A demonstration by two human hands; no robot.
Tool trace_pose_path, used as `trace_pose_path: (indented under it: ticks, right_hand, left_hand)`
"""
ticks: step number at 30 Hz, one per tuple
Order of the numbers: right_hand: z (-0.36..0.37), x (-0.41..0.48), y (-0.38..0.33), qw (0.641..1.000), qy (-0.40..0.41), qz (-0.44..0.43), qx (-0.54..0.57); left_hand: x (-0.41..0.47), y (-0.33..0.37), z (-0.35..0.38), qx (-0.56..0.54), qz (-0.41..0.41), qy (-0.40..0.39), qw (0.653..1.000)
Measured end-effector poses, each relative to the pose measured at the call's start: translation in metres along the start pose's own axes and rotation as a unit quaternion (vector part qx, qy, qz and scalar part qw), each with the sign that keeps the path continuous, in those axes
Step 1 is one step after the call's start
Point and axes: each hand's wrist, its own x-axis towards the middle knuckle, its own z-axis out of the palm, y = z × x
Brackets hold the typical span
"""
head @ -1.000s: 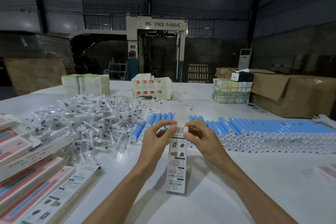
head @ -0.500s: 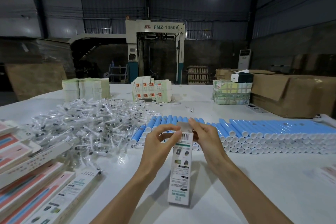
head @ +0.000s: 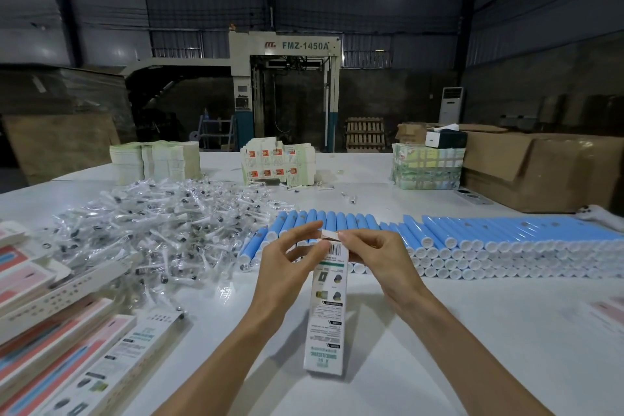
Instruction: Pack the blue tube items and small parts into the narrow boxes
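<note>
**At mid-table: one box at its top flap, most of the stock unpacked**

Between my two hands, near the front of the white table, stands the narrow white printed cardboard box. Its lower end rests on the tabletop close to me. Its long axis runs almost straight up, leaning a little away from me, so the upper end points up and toward the rows of tubes. The panel with the barcode and the small product pictures faces me.

My left hand grips the box just under its top, thumb on the barcode panel and forefinger stretched toward the top flap. My right hand pinches that flap from the other side, fingers curled at the upper corner. The flap is raised and not tucked in, so I judge this box to be at its flap step. The card hides the inside, and I cannot tell whether a tube and a part are already in it.

I judge the job as a whole to be far from finished. Blue plastic tubes with white caps lie in long rows just beyond the box, caps toward me, reaching to the right edge of view. A big heap of small parts in clear plastic bags lies to the left of them. At my near left a stack of long pink-and-blue printed boxes lies flat. I take these for the finished ones, and they are few against what remains.
</note>
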Motion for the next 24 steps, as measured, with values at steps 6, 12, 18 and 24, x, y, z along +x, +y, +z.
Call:
trace_pose_path:
  ticks: [6,12,18,24]
  right_hand:
    - [-0.003,0.002,-0.002,1.000,0.005,0.001,-0.015]
    - [-0.018,0.006,-0.003,0.997,-0.073,0.013,0.006]
    - [-0.030,0.003,-0.006,0.989,-0.141,-0.001,-0.042]
    - [-0.026,0.000,-0.007,0.982,-0.154,-0.018,-0.110]
  left_hand:
    - [-0.001,0.004,-0.002,0.016,0.010,-0.036,0.999]
    - [0.000,0.004,0.003,0.046,0.039,-0.013,0.998]
    - [-0.001,0.005,0.002,0.042,0.027,-0.013,0.999]
    - [0.000,0.002,-0.003,0.035,0.015,-0.025,0.999]
